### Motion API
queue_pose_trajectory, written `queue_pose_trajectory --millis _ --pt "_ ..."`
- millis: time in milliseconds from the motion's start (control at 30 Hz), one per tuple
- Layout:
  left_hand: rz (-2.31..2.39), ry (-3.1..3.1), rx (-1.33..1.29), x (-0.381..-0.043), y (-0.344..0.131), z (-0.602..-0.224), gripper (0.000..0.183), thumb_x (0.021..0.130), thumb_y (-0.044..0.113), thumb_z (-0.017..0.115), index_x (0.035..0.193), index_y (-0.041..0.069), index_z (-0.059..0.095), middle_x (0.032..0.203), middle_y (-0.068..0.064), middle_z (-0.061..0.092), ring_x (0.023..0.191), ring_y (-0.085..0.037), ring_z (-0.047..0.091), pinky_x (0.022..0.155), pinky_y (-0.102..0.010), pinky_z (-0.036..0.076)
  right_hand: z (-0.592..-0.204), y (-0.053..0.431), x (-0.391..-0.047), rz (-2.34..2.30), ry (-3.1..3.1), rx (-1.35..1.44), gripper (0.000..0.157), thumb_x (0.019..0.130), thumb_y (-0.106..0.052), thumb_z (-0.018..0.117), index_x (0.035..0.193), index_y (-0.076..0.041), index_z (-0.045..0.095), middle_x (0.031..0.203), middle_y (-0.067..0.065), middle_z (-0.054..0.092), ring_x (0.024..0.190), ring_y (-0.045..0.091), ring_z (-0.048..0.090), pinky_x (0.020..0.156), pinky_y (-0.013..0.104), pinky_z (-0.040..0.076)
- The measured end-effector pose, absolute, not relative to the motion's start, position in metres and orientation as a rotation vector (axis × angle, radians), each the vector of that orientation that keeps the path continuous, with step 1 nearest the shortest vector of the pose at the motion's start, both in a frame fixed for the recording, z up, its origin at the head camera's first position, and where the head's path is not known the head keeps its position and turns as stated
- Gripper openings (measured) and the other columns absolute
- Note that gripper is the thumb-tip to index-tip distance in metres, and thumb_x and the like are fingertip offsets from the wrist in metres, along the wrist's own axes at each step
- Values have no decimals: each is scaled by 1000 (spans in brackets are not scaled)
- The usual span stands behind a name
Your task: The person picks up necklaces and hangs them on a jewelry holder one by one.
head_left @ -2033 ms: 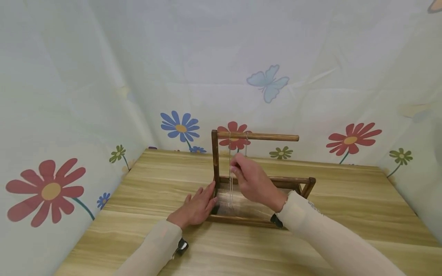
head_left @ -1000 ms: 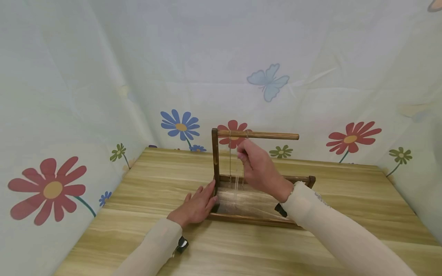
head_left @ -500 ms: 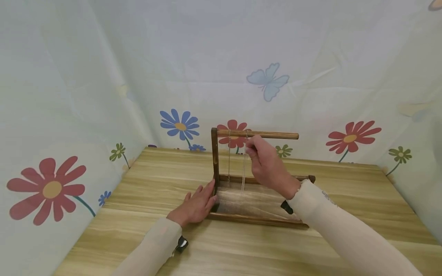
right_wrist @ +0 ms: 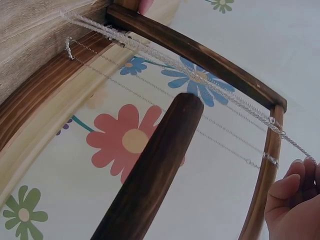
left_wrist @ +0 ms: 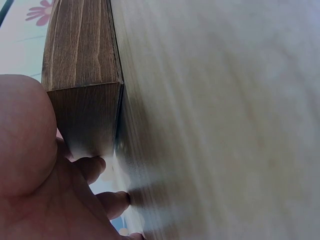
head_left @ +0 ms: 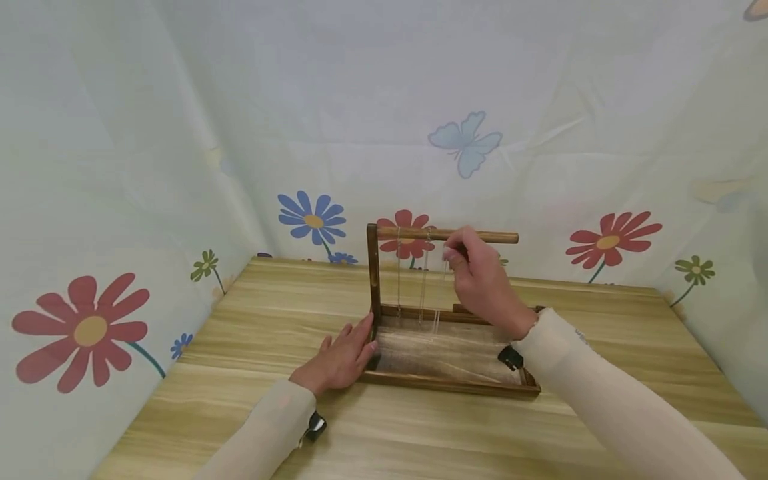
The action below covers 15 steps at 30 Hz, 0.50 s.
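A dark wooden jewelry stand has a low tray (head_left: 450,385), an upright post (head_left: 375,273) at its left end and a bar (head_left: 499,237) reaching right from the post's top. Two thin chain necklaces (head_left: 399,275) hang from the bar's left half. Just right of them my right hand (head_left: 487,283) pinches another silver necklace (right_wrist: 200,76) at its upper end, close to the bar, and its strands dangle over the tray. My left hand (head_left: 339,357) rests with extended fingers against the tray's left end; the left wrist view shows its fingers (left_wrist: 114,204) beside the wooden corner.
The stand sits on a wood-grain table (head_left: 240,327). Behind and beside it hangs a pale cloth (head_left: 528,100) printed with flowers and a butterfly. In the right wrist view a dark wooden piece (right_wrist: 155,165) with a rounded end crosses the foreground.
My right hand has moved right along the bar, carrying the pinched necklace past the two hanging ones. My left hand has stayed against the tray's end.
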<state>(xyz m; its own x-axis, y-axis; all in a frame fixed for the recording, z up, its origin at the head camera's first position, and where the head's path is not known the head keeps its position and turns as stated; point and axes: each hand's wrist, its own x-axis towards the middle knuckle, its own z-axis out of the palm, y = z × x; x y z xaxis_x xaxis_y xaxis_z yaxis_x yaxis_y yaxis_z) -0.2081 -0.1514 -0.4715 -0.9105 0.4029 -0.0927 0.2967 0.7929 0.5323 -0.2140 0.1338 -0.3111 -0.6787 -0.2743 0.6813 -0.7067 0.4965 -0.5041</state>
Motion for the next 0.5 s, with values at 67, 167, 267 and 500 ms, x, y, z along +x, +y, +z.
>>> queue_pose_trajectory --millis 67,167,267,500 --pt "770 2783 554 -208 -151 -471 69 111 57 29 170 26 9 176 -6 22 158 -50 21 115 -83 10 -310 137 -215 1118 -2224 777 5 107 -2 53 102 -1 54 84 12 58 69 15 49 65 28 42" --pt "768 2779 553 -206 -151 -468 69 111 55 30 170 26 9 176 -6 22 158 -50 20 116 -83 10 -310 142 -217 1159 -2225 728 5 107 -2 53 102 -1 54 84 13 59 72 14 52 67 26 44" --pt "775 2767 529 -203 -149 -461 67 112 52 31 170 26 10 176 -4 22 159 -48 20 118 -81 9 -310 146 -218 1225 -2223 690 6 107 -2 53 102 0 53 86 13 60 74 16 54 68 24 44" --pt "754 2771 499 -206 -150 -468 67 112 50 34 170 27 9 176 0 19 161 -44 18 121 -78 9 -308 158 -219 1315 -2242 608 10 108 -5 51 103 3 52 89 16 61 77 14 56 69 20 45"
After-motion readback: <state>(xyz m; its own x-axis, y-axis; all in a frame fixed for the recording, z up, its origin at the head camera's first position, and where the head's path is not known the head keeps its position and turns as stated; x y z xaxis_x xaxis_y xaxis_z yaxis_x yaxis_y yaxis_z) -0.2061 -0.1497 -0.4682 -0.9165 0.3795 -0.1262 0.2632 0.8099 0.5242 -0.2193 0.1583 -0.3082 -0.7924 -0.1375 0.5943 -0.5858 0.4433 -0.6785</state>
